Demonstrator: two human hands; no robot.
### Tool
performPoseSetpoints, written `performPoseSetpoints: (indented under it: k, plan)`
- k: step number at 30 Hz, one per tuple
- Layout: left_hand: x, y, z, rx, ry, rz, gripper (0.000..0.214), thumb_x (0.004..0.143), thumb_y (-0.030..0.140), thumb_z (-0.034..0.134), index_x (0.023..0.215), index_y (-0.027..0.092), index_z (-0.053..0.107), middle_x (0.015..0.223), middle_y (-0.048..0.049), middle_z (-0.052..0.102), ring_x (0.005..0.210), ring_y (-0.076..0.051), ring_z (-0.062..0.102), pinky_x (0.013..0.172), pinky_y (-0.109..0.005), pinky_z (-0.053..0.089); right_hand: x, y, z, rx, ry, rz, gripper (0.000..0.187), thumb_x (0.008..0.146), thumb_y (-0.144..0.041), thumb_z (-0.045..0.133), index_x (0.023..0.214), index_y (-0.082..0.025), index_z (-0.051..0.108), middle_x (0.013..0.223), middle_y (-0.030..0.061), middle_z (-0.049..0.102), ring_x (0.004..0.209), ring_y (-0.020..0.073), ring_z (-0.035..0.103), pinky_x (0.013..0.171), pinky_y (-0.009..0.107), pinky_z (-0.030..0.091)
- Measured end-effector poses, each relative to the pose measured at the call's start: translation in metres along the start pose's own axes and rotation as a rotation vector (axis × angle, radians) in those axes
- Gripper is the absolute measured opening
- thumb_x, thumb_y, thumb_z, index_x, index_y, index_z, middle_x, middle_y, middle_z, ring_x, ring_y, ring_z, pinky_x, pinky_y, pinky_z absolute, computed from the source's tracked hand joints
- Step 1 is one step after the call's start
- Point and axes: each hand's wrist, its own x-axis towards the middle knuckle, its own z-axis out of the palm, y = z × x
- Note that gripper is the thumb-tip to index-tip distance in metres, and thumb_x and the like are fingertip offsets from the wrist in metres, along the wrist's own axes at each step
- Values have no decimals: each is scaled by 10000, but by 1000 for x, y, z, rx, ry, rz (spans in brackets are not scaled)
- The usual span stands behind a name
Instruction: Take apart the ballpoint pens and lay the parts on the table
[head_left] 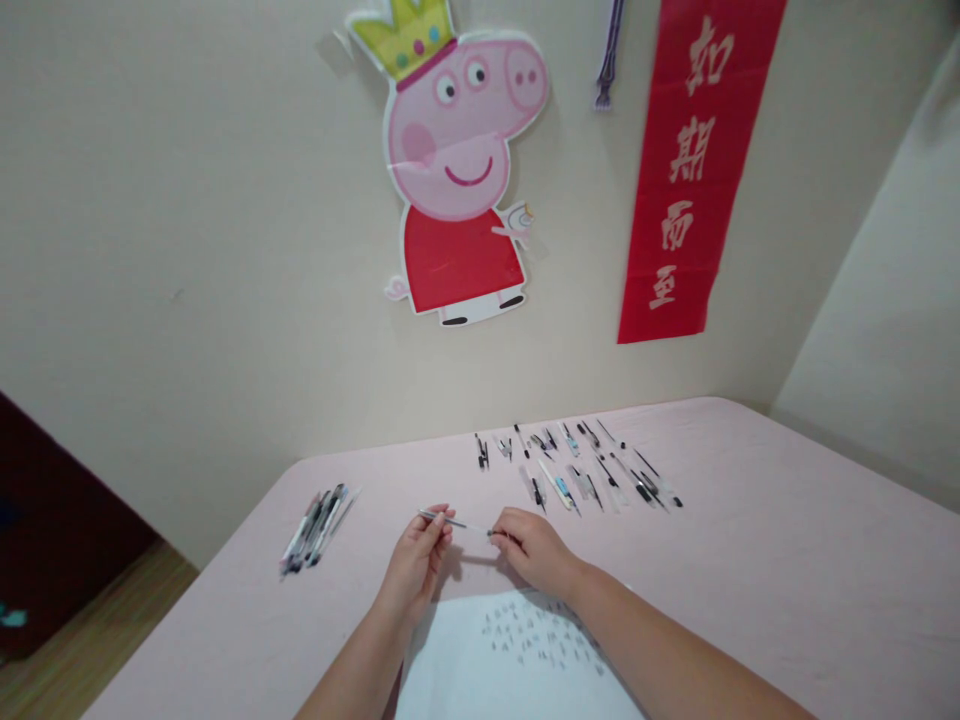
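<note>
While the left hand [416, 560] and right hand [536, 550] pinch opposite ends of a pen refill [457, 523], the red banner [694, 170] at one o'clock reads 如期而至; scribbles on the paper [480, 680] are illegible.

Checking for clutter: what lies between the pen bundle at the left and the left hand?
Nothing: in the head view, only bare pink table lies between the pen bundle and the left hand, which pinches a thin pen part.

Head cam, fwd/down, close over table [750, 560].
</note>
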Motion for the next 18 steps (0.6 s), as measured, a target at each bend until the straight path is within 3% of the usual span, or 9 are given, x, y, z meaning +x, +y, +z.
performPoseSetpoints:
  k: [6, 11, 18]
  plan:
    - [0, -1, 2, -9, 26, 4, 158, 846, 5, 521, 801, 111, 629, 761, -24, 685, 501, -27, 603, 513, -92, 530, -1, 0, 2, 6, 26, 65, 48, 768, -168, 631, 750, -179, 588, 709, -8, 564, 635, 128, 502, 600, 233, 366]
    - [-1, -1, 4, -4, 21, -12, 149, 844, 8, 527, 798, 115, 620, 760, -27, 682, 508, -33, 607, 519, -97, 530, 0, 1, 1, 2, -24, 35, 224, 893, -185, 467, 715, -173, 602, 707, 13, 580, 692, 139, 536, 656, 246, 387]
    - [-2, -2, 3, 8, 26, -7, 118, 817, 12, 575, 795, 120, 618, 764, -20, 684, 509, -33, 609, 522, -98, 534, 2, 3, 3, -14, 21, 76, 153, 839, -158, 560, 693, -171, 605, 695, 6, 580, 675, 138, 535, 640, 240, 383]
